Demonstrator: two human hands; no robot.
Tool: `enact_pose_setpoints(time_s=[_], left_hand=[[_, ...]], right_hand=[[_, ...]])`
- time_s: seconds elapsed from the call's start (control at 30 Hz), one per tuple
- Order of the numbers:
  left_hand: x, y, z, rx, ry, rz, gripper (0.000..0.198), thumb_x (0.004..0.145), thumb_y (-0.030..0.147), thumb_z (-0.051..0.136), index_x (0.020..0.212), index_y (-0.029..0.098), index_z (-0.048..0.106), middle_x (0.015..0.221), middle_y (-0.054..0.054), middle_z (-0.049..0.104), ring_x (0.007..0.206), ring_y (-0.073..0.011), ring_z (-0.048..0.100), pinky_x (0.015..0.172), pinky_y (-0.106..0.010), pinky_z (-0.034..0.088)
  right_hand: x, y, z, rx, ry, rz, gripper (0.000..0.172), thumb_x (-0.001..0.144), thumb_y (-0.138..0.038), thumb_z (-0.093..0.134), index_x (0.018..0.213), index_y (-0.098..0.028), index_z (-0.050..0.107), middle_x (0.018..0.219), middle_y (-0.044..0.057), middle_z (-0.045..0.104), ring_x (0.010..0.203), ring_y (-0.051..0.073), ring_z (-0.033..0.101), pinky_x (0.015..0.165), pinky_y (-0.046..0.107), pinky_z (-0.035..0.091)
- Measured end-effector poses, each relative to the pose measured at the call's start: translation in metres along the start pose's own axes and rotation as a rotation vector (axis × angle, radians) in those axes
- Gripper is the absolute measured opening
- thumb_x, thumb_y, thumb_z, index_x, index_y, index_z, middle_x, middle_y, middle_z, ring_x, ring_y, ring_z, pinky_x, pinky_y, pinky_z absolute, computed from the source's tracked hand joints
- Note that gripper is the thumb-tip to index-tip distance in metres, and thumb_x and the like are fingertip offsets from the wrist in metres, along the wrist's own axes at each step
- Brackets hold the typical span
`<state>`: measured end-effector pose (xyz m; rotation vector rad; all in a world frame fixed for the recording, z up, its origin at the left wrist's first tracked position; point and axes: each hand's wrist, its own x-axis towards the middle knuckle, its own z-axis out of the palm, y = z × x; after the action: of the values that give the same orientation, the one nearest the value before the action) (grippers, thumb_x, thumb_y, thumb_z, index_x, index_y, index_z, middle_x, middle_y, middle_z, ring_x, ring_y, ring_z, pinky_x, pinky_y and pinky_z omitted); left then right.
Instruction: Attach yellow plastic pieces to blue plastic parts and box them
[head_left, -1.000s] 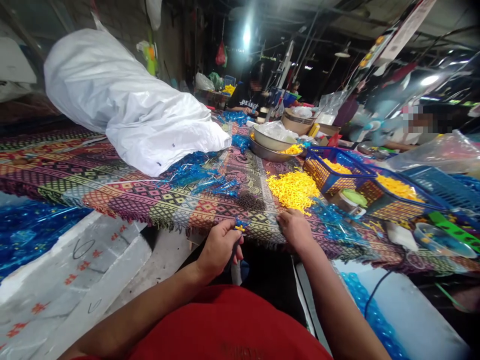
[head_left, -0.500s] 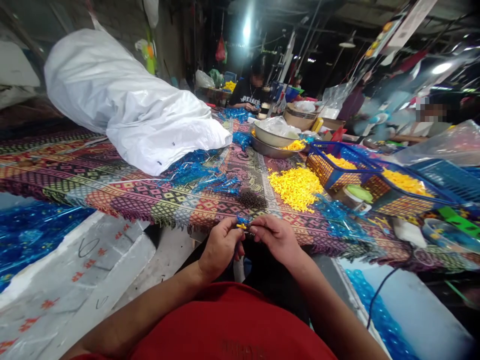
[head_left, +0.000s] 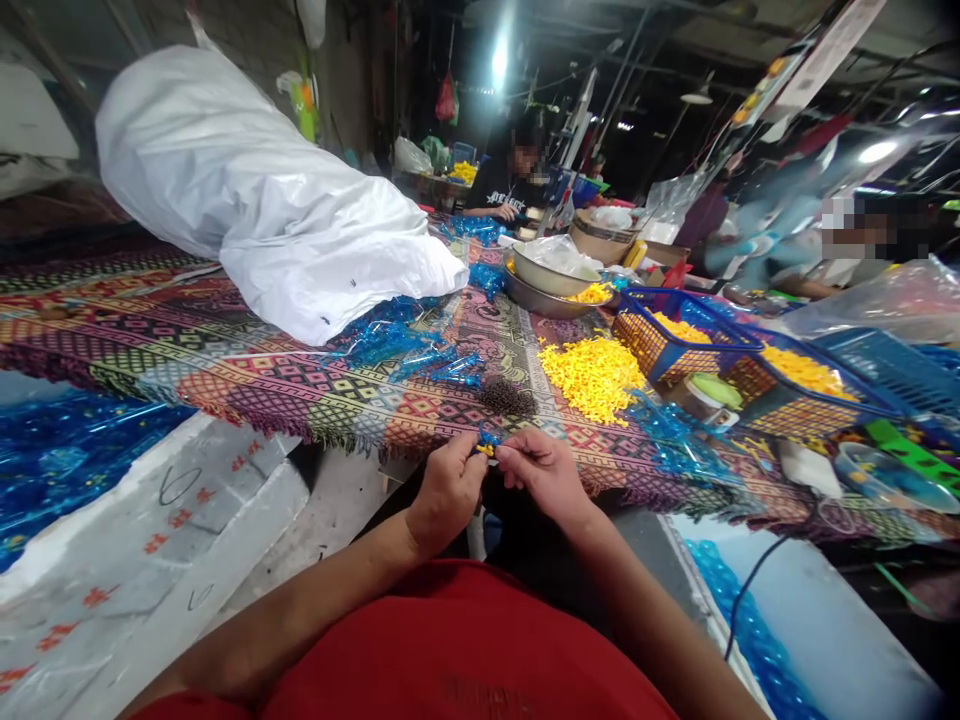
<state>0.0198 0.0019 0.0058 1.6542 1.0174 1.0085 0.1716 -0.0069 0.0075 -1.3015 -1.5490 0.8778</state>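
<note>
Watching from my remote screen, lower middle of the frame: a tiny yellow piece (head_left: 486,451) w/ a scrap of blue plastic (head_left: 489,436) at it, pinched in the left hand (head_left: 448,495) just off the near edge of the cloth-covered surface (head_left: 150,330). Right hand (head_left: 541,475) is up against it, fingertips (head_left: 501,453) bunched at the piece, so the hands are together, not apart. LH looks clamped on it; can't tell if RH is really gripping or only touching, too small to see. IMO the step in hand is fingering that yellow bit and the blue together, and the next move calls for a steady pinch + fine fingertip work.

Just above the hands sits a dark heap of small beads (head_left: 508,397), w/ a loose yellow pile (head_left: 592,378) to its right. Further right are two blue-rimmed mesh baskets (head_left: 679,340) holding more yellow bits. Blue plastic strips (head_left: 420,358) lie left of the beads, below the big white sack (head_left: 262,190). A co-worker (head_left: 510,185) sits at the far end, upper middle.
</note>
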Motion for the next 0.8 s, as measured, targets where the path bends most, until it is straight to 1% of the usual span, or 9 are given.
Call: enact_pose_setpoints(time_s=[0.1,0.17,0.23,0.3,0.37,0.43,0.53,0.67,0.8], left_hand=[[0.002,0.001,0.001,-0.113,-0.013,-0.11,0.013,0.079,0.021,0.039,0.075,0.018,0.051,0.048,0.004,0.049,0.038,-0.0085,0.044,0.04,-0.019,0.033],[0.003,-0.002,0.001,-0.203,-0.008,-0.165,0.012,0.078,0.023,0.04,0.076,0.018,0.05,0.048,0.005,0.05,0.037,-0.0087,0.045,0.037,-0.018,0.032],[0.003,-0.006,0.001,-0.297,-0.008,-0.193,0.012,0.078,0.025,0.041,0.075,0.018,0.05,0.049,0.004,0.052,0.035,-0.0086,0.044,0.034,-0.018,0.031],[0.003,-0.009,0.001,-0.383,-0.022,-0.201,0.013,0.078,0.026,0.042,0.076,0.017,0.05,0.05,0.004,0.053,0.035,-0.0085,0.045,0.033,-0.018,0.032],[0.001,-0.011,0.002,-0.454,-0.041,-0.213,0.013,0.079,0.026,0.042,0.077,0.017,0.051,0.05,0.004,0.053,0.035,-0.0086,0.046,0.032,-0.017,0.032],[0.0,-0.01,0.004,-0.499,-0.055,-0.229,0.013,0.079,0.026,0.043,0.077,0.016,0.051,0.052,0.003,0.054,0.036,-0.0088,0.048,0.032,-0.017,0.032],[0.0,-0.008,0.008,-0.536,-0.066,-0.253,0.013,0.079,0.027,0.044,0.077,0.016,0.05,0.057,0.002,0.056,0.037,-0.0089,0.05,0.032,-0.018,0.034],[0.002,-0.003,0.01,-0.548,-0.065,-0.244,0.013,0.079,0.027,0.044,0.083,0.016,0.051,0.062,0.001,0.057,0.04,-0.0091,0.052,0.033,-0.018,0.037],[0.004,0.003,0.012,-0.522,-0.084,-0.245,0.014,0.078,0.026,0.044,0.085,0.016,0.051,0.057,0.002,0.055,0.039,-0.0093,0.05,0.034,-0.018,0.038]], right_hand=[[-0.001,-0.005,-0.006,-0.032,-0.043,0.026,0.024,0.079,-0.038,0.057,0.066,-0.018,0.054,0.051,-0.004,0.053,0.041,0.008,0.048,0.04,0.02,0.037],[0.001,-0.002,-0.02,-0.117,-0.031,0.011,0.024,0.08,-0.038,0.055,0.067,-0.018,0.054,0.053,-0.004,0.053,0.041,0.009,0.049,0.041,0.021,0.038],[0.005,0.011,-0.041,-0.292,0.084,-0.043,0.025,0.082,-0.038,0.053,0.067,-0.018,0.055,0.054,-0.002,0.053,0.046,0.01,0.049,0.046,0.022,0.039],[0.011,0.031,-0.065,-0.544,0.275,-0.131,0.025,0.081,-0.037,0.053,0.065,-0.018,0.056,0.059,0.001,0.056,0.056,0.014,0.052,0.054,0.026,0.042],[0.016,0.05,-0.082,-0.76,0.302,-0.144,0.024,0.081,-0.034,0.053,0.065,-0.018,0.06,0.07,0.005,0.06,0.067,0.017,0.054,0.063,0.029,0.044],[0.018,0.058,-0.087,-0.878,0.272,-0.159,0.021,0.08,-0.03,0.054,0.066,-0.018,0.063,0.076,0.008,0.062,0.074,0.019,0.055,0.071,0.033,0.044],[0.01,0.043,-0.068,-0.774,0.275,-0.274,0.016,0.083,-0.027,0.052,0.078,-0.019,0.065,0.084,0.009,0.062,0.083,0.021,0.055,0.078,0.035,0.044],[-0.006,0.004,-0.026,-0.483,0.144,-0.354,0.016,0.086,-0.026,0.049,0.082,-0.02,0.063,0.079,0.004,0.061,0.076,0.016,0.057,0.069,0.029,0.047],[-0.009,-0.009,-0.007,-0.399,0.101,-0.387,0.015,0.087,-0.024,0.049,0.083,-0.02,0.063,0.077,0.004,0.061,0.073,0.015,0.057,0.066,0.028,0.047]])
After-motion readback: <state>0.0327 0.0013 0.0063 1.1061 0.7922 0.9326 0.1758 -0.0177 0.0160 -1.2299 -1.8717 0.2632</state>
